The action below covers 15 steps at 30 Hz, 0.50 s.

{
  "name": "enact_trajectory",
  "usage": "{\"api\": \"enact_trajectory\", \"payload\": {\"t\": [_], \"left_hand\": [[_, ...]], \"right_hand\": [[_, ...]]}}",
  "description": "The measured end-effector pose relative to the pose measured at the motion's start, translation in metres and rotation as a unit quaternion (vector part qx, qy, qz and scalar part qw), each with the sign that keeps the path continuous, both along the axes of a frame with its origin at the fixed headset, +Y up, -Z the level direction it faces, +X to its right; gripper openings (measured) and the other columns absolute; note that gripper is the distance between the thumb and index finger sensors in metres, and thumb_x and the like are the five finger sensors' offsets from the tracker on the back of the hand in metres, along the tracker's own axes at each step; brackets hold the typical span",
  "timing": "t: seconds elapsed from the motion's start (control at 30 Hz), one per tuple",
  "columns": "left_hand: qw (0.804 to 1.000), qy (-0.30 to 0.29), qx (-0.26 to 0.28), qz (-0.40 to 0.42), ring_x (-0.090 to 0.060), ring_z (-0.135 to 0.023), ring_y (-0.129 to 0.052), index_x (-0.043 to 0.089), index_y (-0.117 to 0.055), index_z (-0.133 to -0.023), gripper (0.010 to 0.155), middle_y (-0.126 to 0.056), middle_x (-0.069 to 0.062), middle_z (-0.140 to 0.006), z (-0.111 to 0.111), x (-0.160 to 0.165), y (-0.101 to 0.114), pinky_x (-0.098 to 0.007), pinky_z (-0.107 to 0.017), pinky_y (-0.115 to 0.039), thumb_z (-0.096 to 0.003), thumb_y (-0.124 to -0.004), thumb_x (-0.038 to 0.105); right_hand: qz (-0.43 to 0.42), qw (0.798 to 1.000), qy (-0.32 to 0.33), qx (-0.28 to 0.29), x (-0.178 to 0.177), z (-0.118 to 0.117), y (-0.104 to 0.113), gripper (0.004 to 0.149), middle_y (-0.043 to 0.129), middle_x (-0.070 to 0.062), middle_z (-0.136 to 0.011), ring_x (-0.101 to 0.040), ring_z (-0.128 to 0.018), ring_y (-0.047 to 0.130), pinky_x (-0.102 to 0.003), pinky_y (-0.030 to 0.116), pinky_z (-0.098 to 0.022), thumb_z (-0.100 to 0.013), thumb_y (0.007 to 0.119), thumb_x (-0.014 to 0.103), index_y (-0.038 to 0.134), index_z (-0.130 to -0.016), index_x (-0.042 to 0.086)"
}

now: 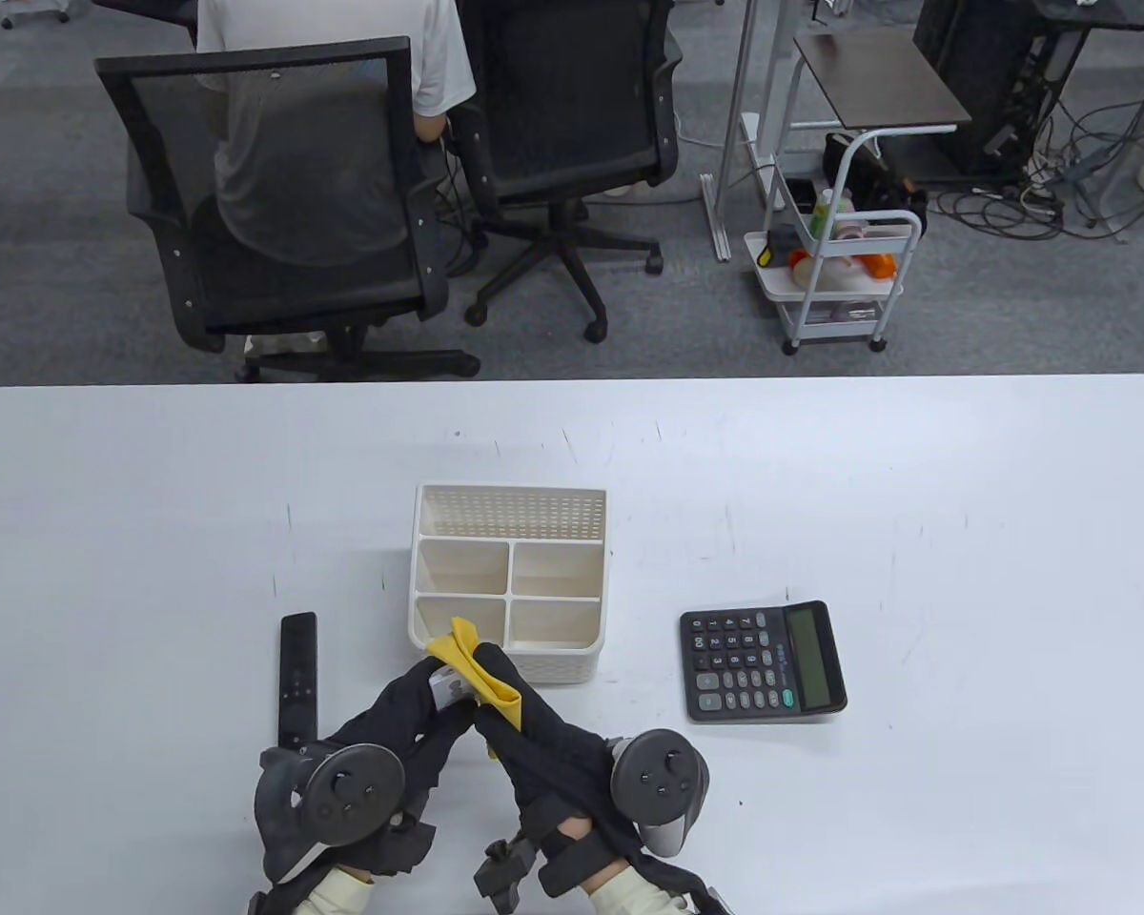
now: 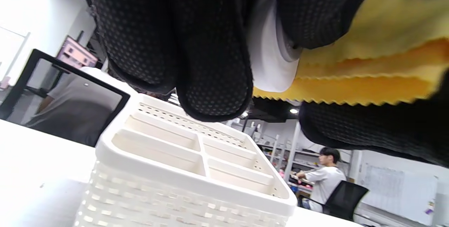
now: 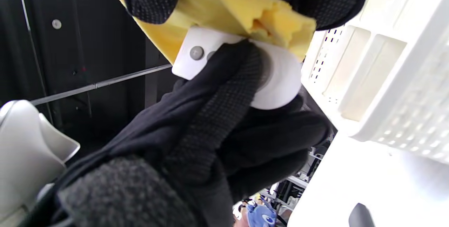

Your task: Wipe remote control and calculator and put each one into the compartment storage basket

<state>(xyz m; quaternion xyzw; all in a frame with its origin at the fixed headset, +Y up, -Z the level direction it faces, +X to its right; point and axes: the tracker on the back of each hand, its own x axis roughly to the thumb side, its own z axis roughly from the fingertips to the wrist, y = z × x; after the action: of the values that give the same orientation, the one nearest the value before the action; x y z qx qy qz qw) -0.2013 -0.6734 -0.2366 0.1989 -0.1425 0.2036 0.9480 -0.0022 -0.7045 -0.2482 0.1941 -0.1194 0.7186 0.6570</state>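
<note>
Left fingers gripping white remote, right fingers pinching yellow cloth over it, basket just beyond

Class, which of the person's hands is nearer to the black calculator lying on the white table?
Right. The right hand lies left of the black calculator, holding the yellow cloth; the left hand is farther left.

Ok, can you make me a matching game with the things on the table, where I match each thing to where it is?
Things:
1. black desk calculator
2. long black remote control
3. yellow wiping cloth
4. small white remote control

Places:
A. held in the left hand
B. on the table, right of the white plastic compartment basket
C. held in the right hand
D. on the table, left of the basket

Pairs: 1-B, 2-D, 3-C, 4-A
</note>
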Motion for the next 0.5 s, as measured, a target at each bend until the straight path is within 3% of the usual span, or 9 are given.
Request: {"api": "enact_trajectory", "payload": {"t": [0.1,0.23,0.33,0.5], "left_hand": [[1.000,-0.013,0.004,0.006,-0.009,-0.054,-0.116,0.019,-0.078,-0.092,0.052,-0.100,-0.007,-0.075,0.0021,0.0034,0.0019,-0.035,-0.045,-0.099,-0.0472,-0.085,0.044],[1.000,0.018,0.006,0.019,-0.009,-0.052,-0.116,0.017,-0.078,-0.092,0.052,-0.101,-0.007,-0.074,0.0035,-0.0004,0.0057,-0.035,-0.044,-0.099,-0.0480,-0.084,0.044],[0.999,0.039,-0.010,0.007,-0.008,-0.051,-0.116,0.016,-0.077,-0.092,0.052,-0.101,-0.007,-0.074,-0.0003,-0.0048,0.0016,-0.035,-0.044,-0.098,-0.0483,-0.084,0.044],[1.000,0.025,-0.012,-0.007,-0.010,-0.052,-0.116,0.017,-0.078,-0.092,0.052,-0.101,-0.007,-0.074,-0.0015,-0.0015,-0.0012,-0.036,-0.044,-0.098,-0.0484,-0.083,0.045]], "right_hand": [[-0.002,1.000,-0.009,-0.010,0.0022,-0.0015,-0.0024,0.053,0.074,-0.025,-0.104,-0.046,-0.089,0.076,-0.062,0.068,-0.058,-0.058,0.069,0.027,0.063,-0.105,0.003],[0.024,1.000,-0.001,-0.008,0.0010,-0.0021,-0.0030,0.053,0.078,-0.026,-0.101,-0.046,-0.086,0.080,-0.061,0.069,-0.057,-0.058,0.070,0.027,0.065,-0.104,0.001],[0.033,0.999,0.007,0.003,-0.0024,0.0004,-0.0002,0.053,0.076,-0.025,-0.103,-0.046,-0.088,0.077,-0.063,0.068,-0.058,-0.058,0.070,0.027,0.064,-0.105,0.003],[0.008,1.000,0.024,0.010,-0.0048,0.0015,0.0015,0.052,0.065,-0.023,-0.110,-0.048,-0.095,0.067,-0.066,0.063,-0.059,-0.059,0.069,0.028,0.061,-0.107,0.009]]}}
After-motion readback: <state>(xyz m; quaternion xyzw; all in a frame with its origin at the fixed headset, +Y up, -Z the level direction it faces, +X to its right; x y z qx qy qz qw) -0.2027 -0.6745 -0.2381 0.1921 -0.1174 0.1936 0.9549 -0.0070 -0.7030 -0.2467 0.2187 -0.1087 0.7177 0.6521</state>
